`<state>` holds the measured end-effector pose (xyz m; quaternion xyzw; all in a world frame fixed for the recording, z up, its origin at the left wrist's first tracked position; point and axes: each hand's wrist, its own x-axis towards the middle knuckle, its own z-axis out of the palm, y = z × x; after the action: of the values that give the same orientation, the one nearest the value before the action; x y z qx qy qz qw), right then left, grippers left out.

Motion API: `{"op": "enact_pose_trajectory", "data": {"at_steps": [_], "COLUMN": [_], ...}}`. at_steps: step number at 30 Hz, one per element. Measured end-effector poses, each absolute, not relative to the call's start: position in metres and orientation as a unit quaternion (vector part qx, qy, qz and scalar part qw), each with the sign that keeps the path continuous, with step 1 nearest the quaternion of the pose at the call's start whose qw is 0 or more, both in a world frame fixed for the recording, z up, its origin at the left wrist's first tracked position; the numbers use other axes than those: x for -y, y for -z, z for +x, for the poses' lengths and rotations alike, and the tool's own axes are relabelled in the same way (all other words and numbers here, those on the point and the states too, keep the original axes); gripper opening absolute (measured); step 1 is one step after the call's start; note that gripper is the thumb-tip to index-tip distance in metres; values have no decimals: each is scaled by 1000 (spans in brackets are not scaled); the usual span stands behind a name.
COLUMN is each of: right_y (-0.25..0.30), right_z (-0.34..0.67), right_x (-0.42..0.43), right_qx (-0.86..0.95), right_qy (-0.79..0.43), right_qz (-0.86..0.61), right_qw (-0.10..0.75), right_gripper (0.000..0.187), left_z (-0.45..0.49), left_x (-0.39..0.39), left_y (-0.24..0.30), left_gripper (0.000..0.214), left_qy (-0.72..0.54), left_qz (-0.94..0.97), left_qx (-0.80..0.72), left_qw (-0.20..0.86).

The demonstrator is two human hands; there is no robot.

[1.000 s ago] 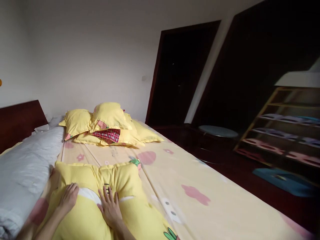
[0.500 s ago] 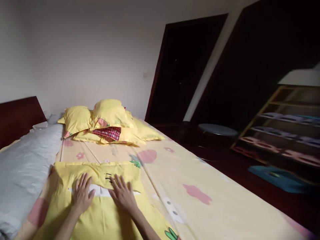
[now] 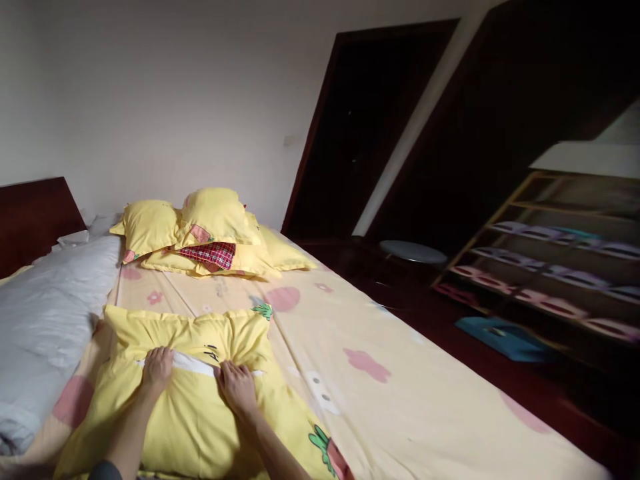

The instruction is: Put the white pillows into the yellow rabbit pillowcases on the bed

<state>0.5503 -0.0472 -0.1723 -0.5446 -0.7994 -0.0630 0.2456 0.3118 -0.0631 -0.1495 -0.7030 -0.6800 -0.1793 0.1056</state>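
A yellow printed pillow [image 3: 195, 407] lies on the near part of the bed [image 3: 400, 400]. My left hand [image 3: 158, 367] and my right hand [image 3: 237, 387] both rest on its middle, fingers curled and pressing into the fabric beside a white patch. The pillow puffs up beyond my knuckles. Whether the fingers pinch the cloth or only press it is unclear.
A pile of yellow pillows with a red plaid piece [image 3: 213, 255] sits at the head of the bed. A grey quilt [image 3: 45, 320] lies along the left by the dark headboard [image 3: 35, 217]. On the right stand a round stool [image 3: 413, 252] and a wooden shelf rack [image 3: 550, 260].
Half a second ago my hands lay flat with fingers spread on the flattened pillow; now the fingers are curled and the pillow bulges ahead of them. The view has shifted slightly.
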Motion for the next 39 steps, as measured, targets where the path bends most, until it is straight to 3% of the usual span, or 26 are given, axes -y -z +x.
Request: {"op": "enact_pose_trajectory", "data": {"at_steps": [7, 11, 15, 18, 21, 26, 31, 39], "right_y": [143, 156, 171, 159, 133, 108, 137, 185], "right_z": [565, 558, 544, 547, 560, 576, 573, 538], "right_x": [55, 71, 76, 59, 44, 43, 63, 66], "right_qx": [789, 788, 794, 793, 811, 844, 840, 835], "right_qy": [67, 50, 23, 9, -7, 9, -4, -59], "right_qz": [-540, -548, -556, -562, -533, -479, -498, -531], "right_qw": [284, 276, 243, 238, 243, 242, 216, 133], "right_gripper": [52, 54, 57, 56, 43, 7, 22, 13], "left_z": [304, 308, 322, 318, 304, 296, 305, 317], "left_x": [101, 121, 120, 105, 93, 92, 106, 103], "left_y": [117, 129, 147, 132, 101, 71, 98, 161], "left_gripper": [47, 43, 41, 32, 17, 33, 34, 33], "left_qy": [195, 189, 145, 134, 142, 132, 104, 45], "left_qz": [-725, -717, -709, -716, -723, -732, -745, -745], "left_qx": [650, 658, 685, 684, 675, 667, 658, 666], "left_qw": [118, 131, 82, 42, 33, 39, 39, 24]}}
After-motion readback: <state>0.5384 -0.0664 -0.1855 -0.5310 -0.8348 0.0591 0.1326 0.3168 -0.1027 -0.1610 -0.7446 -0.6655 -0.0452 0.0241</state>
